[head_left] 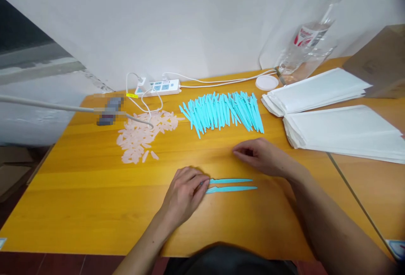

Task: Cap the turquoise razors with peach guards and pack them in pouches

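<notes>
Table [95, 207], smooth-looking; loose blue heap [205, 112] on its far half, where a knock could spread the overlapping pieces. White packets [341, 129], right of the heap: right forearm [335, 211] passes near them, so a wide swing might nudge one. Pink pieces [136, 133], left of the heap: pale cable [47, 104] reaches in among them; a tug would probably scatter some. Right hand [257, 155], before the heap's right end: fingers curled, tips drawn together, nothing visible between. Left hand [183, 188], nearer the wearer than the heap: back upward, thumb and forefinger pinching the end of the far blue strip [232, 180]. Near blue strip [234, 189] lies alongside, also before the heap; a thumb shift might skew it.
</notes>
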Motion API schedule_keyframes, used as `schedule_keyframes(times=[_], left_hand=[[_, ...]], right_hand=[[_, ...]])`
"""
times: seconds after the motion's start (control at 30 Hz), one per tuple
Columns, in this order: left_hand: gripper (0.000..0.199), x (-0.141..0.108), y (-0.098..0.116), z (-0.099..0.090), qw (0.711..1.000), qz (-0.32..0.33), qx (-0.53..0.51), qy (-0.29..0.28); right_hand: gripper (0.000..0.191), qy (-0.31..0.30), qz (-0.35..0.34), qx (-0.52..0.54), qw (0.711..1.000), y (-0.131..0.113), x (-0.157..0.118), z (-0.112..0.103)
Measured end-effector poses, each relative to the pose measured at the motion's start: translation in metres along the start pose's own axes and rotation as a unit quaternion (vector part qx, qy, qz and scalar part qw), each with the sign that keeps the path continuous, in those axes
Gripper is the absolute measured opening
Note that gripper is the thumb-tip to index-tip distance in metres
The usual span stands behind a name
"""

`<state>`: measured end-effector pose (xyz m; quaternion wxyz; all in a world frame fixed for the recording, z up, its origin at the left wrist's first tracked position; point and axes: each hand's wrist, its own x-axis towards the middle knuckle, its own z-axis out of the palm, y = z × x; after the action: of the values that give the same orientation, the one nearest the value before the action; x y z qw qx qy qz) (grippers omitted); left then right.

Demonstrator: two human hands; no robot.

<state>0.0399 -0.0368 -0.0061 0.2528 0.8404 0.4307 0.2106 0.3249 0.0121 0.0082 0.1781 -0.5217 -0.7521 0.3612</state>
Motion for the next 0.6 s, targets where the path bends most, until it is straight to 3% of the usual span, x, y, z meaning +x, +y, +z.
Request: schedule_keyframes(times=[0.07,0.17,0.27,0.47,0.6], left_hand=[[0.023,0.000,0.002,0.005,0.999,0.032,0.030,0.020],[0.040,0.002,0.007,0.014,0.994,0.097,0.057,-0.003],[0.035,0.001,0.012,0.022,0.989,0.133,0.057,-0.034],[0.035,-0.012,0.020,0.027,0.989,0.139,0.037,-0.043],[0.034,-0.015,0.023,0.024,0.988,0.140,0.024,-0.055]], right_hand=[[0.028,0.063,0.039,-0.021,0.997,0.004,0.000,-0.007],[0.027,0.183,0.106,-0.058,0.976,0.012,0.004,-0.018],[0.026,0.255,0.163,-0.122,0.945,0.019,0.013,-0.026],[0.038,0.247,0.220,-0.244,0.911,0.024,0.052,-0.029],[0.041,0.233,0.248,-0.269,0.901,0.028,0.076,-0.028]])
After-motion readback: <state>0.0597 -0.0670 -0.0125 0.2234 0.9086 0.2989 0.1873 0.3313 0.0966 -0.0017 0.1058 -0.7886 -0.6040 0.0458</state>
